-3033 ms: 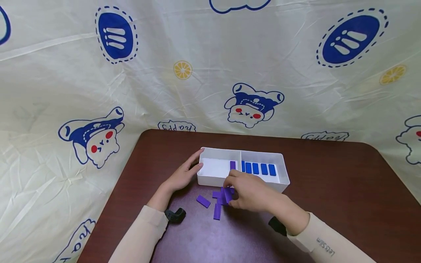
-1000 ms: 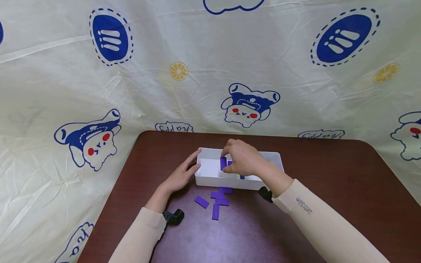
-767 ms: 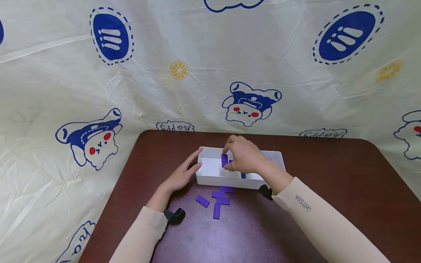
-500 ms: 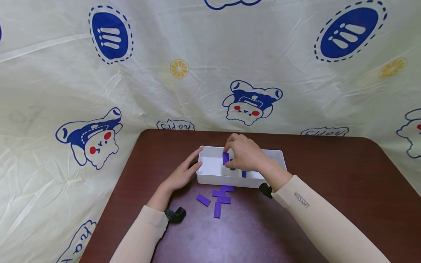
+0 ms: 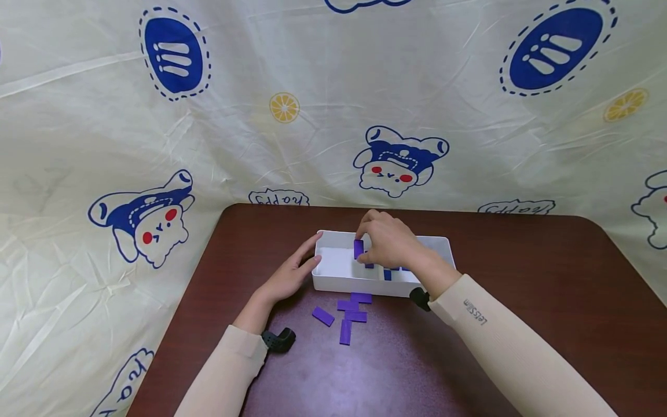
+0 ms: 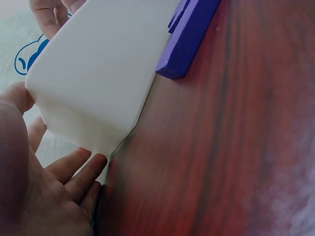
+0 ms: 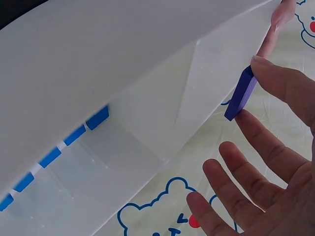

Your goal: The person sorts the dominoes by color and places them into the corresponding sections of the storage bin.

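Note:
In the head view my right hand [image 5: 389, 244] pinches a small purple block [image 5: 358, 249] between thumb and fingertip, over the left compartment of a white divided box [image 5: 339, 284]. The right wrist view shows the block upright by its ends, the other fingers spread loosely. Another purple block [image 5: 369, 266] lies in that compartment near the divider, partly hidden by the hand. In the right compartment stands a row of blue blocks [image 7: 97, 118]. My left hand [image 5: 286, 282] rests against the box's left end, its fingers fairly straight along the end wall [image 6: 74, 123].
Several purple blocks lie on the brown table in front of the box, some clustered or overlapping, such as a crosswise block [image 5: 356, 317], with a slanted block [image 5: 323, 316] off to the left. A printed white cloth [image 5: 323, 162] hangs behind the table [image 5: 521, 301].
My right hand has picked a purple block from the pile and carried it up over the left compartment, edging slightly closer to the divider. My left hand stays at the box's end.

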### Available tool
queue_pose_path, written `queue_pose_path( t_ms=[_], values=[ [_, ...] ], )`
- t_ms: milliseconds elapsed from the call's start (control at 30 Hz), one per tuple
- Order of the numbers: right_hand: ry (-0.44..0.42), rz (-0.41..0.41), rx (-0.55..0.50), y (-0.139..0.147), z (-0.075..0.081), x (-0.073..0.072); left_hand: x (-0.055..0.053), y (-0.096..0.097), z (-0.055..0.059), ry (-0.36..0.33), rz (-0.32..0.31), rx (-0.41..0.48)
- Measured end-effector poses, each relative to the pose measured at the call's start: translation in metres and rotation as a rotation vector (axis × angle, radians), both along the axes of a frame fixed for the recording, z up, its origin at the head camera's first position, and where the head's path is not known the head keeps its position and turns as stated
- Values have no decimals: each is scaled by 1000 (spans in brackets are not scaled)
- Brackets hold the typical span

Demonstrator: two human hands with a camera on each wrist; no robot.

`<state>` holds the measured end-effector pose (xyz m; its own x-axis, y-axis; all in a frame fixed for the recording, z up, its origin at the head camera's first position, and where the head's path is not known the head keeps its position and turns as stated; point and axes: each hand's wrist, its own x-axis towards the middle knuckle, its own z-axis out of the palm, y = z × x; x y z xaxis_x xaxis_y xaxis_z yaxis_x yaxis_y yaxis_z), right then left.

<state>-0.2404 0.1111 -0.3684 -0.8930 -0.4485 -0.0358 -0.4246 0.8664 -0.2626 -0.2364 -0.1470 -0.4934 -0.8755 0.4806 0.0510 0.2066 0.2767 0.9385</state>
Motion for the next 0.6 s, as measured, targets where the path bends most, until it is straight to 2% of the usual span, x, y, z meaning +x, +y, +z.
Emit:
queue_pose_path(
  t_ms=[300, 600],
  values=[
    [-11, -9, -6, 1, -2, -2, 1, 0, -3, 21, 8, 21],
    [-42, -19, -8, 0, -4, -5, 1, -1, -3, 21, 22, 3]
  ],
)
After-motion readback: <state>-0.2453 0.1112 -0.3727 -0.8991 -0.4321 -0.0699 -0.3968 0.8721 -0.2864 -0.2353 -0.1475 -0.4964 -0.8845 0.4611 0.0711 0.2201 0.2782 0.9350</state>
